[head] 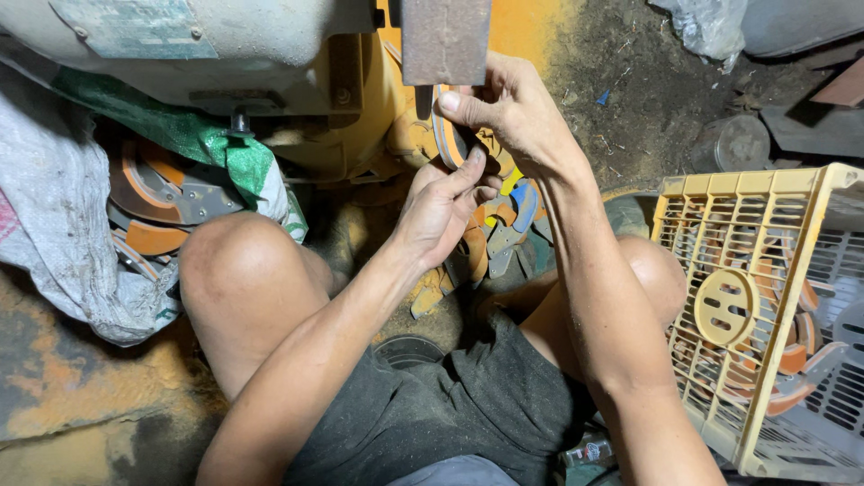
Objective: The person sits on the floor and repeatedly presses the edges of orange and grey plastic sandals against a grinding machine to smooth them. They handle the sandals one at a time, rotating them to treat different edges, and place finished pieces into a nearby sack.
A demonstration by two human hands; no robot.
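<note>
While a white woven sack (54, 207) at far left holds orange-and-grey curved pieces, the person sits on the floor before a yellow machine (360, 108). Left hand (441, 211) — fingers pressed together — pinches the lower end of an orange-rimmed curved piece (450, 139); right hand (504, 112) pinches its upper end, just beneath a rusty metal block (445, 40). More pieces lie in a pile (499, 229) between the knees. Judged part-way: the yellow crate (765, 315) at right holds only some pieces.

Grimy workshop: machine (270, 81), scattered metal parts (504, 234).
</note>
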